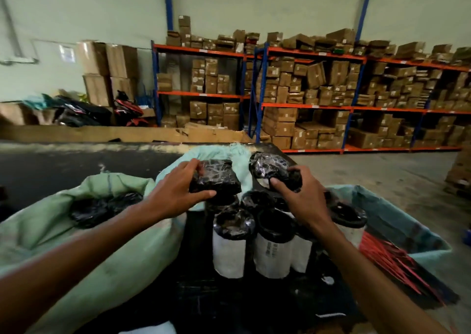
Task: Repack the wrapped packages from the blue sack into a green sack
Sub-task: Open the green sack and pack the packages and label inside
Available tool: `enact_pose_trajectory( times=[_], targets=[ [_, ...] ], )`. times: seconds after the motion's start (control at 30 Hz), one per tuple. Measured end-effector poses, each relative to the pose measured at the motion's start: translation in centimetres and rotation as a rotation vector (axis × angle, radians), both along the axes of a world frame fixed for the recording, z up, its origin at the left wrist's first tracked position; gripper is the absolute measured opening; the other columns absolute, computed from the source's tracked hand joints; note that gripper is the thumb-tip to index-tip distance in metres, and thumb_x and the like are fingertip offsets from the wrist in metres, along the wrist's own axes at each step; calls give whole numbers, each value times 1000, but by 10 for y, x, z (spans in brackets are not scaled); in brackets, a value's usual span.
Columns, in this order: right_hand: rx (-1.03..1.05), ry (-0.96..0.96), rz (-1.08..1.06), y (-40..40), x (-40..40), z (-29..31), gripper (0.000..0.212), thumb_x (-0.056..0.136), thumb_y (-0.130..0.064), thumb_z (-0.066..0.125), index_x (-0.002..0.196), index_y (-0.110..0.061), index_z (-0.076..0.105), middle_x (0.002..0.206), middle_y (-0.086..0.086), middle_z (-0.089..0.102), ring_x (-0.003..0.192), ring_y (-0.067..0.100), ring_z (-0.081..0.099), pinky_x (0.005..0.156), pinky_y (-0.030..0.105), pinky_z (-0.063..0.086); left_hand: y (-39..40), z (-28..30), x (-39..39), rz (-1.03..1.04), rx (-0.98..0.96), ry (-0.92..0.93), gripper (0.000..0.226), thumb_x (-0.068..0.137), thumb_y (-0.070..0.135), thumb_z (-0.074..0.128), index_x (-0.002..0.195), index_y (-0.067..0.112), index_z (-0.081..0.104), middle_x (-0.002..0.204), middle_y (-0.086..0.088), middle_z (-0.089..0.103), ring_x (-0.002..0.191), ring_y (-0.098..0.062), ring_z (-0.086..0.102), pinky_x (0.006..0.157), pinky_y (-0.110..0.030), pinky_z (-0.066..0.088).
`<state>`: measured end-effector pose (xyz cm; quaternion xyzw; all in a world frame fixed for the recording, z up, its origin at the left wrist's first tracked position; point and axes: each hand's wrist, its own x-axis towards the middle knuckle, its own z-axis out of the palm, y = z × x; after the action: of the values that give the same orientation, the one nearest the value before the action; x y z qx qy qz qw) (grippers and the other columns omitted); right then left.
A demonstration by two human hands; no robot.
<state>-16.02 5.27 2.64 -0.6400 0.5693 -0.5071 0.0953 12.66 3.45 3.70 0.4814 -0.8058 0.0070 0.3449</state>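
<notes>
Both forearms reach forward over a dark table top (229, 305). Below and between the hands: a cluster of upright wrapped packages (254, 234), white-sided rolls with black plastic tops, standing close together, some touching.

Left of the left forearm: green sack (107, 252), mouth open, dark wrapped bundles (102, 208) visible inside. Right of the right forearm: blue sack (397, 221), slumped, with a sheaf of red sticks (392, 265) lying at its mouth.

Left hand (178, 193) grips a flat black package (215, 179), fingers curled over its far edge, thumb along the near edge; it is lifted above the cluster. Right hand (303, 193) pinches the black wrap of a round package (270, 166), tilted and held up just beyond the cluster. The two held packages sit side by side, apart.

Beyond the hands: a pale teal sack (229, 152) behind the flat package. Further off, concrete floor (369, 165), then blue-and-orange shelving (305, 104) crammed with cardboard boxes (318, 83) against the wall.
</notes>
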Motion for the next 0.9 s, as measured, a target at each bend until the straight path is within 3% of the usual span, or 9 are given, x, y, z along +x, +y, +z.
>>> enact_pose_trajectory(
  times=[0.1, 0.17, 0.3, 0.43, 0.5, 0.57, 0.67, 0.77, 0.9],
  targets=[
    [70, -80, 145, -7, 62, 6, 37, 73, -57, 69, 93, -32, 51, 84, -13, 62, 73, -3, 59, 52, 9, 43, 25, -10, 69, 142, 54, -39, 47, 75, 57, 68, 100, 26, 42, 98, 3, 51, 88, -18, 51, 70, -33, 42],
    [155, -156, 250, -14, 106, 6, 38, 74, -56, 70, 94, -29, 52, 82, -10, 64, 67, 1, 62, 47, 12, 44, 39, -22, 114, 252, 140, -40, 55, 76, 53, 70, 111, 19, 45, 105, 2, 52, 95, -22, 53, 76, -34, 44],
    [350, -202, 386, -29, 200, -10, 42, 77, -56, 68, 95, -21, 52, 97, 3, 63, 88, 20, 62, 73, 32, 49, 57, -51, 194, 382, 286, -10, 65, 77, 41, 74, 125, 8, 45, 121, -9, 56, 109, -25, 53, 90, -35, 43],
    [491, -203, 424, -43, 277, -30, 48, 78, -55, 67, 98, -15, 49, 94, -2, 58, 83, 12, 58, 64, 26, 45, 53, -71, 244, 374, 379, -34, 76, 79, 44, 71, 136, 10, 36, 133, -6, 51, 120, -18, 49, 100, -30, 39],
    [564, -177, 410, -51, 305, -41, 50, 76, -54, 69, 97, -14, 46, 99, 3, 58, 91, 20, 58, 77, 32, 48, 43, -80, 257, 356, 440, -106, 85, 81, 48, 68, 143, 7, 27, 141, -8, 45, 127, -19, 44, 104, -24, 32],
    [621, -37, 385, -58, 325, -53, 54, 75, -54, 70, 103, -14, 46, 104, 6, 55, 97, 23, 56, 83, 33, 45, 30, -89, 268, 310, 521, -208, 91, 83, 51, 63, 147, 4, 18, 145, -11, 38, 133, -21, 38, 107, -23, 28],
    [650, 308, 353, -64, 335, -70, 77, 74, -49, 73, 130, -8, 40, 126, 11, 53, 117, 26, 52, 91, 29, 40, 11, -100, 281, 244, 585, -302, 90, 85, 54, 59, 147, 8, 13, 141, -10, 36, 130, -23, 39, 109, -31, 31],
    [645, 465, 330, -68, 339, -83, 75, 72, -47, 74, 128, -11, 38, 129, 13, 51, 118, 29, 50, 96, 34, 44, -5, -110, 289, 235, 610, -322, 92, 86, 53, 57, 150, 10, 5, 145, -10, 25, 133, -25, 35, 110, -31, 30],
    [557, 642, 228, -65, 354, -98, 77, 72, -61, 67, 125, -10, 45, 125, 15, 52, 115, 31, 53, 88, 34, 45, -22, -121, 294, 194, 597, -370, 88, 84, 50, 60, 147, 10, 14, 141, -9, 29, 130, -27, 37, 106, -35, 35]
  ],
)
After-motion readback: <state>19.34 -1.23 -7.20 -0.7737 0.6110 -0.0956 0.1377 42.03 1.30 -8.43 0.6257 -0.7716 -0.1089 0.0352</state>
